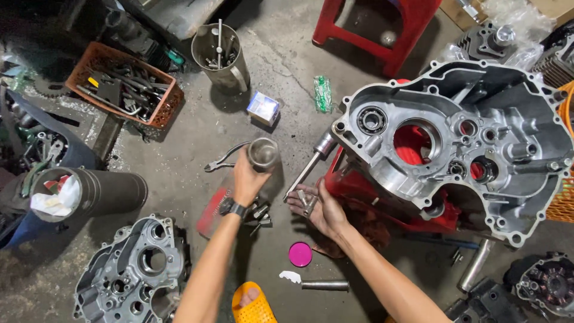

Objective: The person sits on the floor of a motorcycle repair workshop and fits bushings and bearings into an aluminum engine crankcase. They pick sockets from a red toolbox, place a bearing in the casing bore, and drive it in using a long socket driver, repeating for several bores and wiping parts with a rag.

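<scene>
My left hand (248,176) holds a clear glass jar (263,154) tilted over the floor; a watch sits on that wrist. My right hand (317,206) lies palm up just right of it, cupping a couple of small metal sockets (306,202). A long socket wrench (312,160) lies on the floor between my right hand and a large silver engine crankcase half (460,143), which rests on a red stand (359,191) at the right.
Pliers (224,160) lie left of the jar. An orange crate of tools (122,90), a metal can (220,55), a small box (263,109), a black cylinder (89,192), a second crankcase half (134,272), a pink lid (300,254) and a red stool (371,30) surround me.
</scene>
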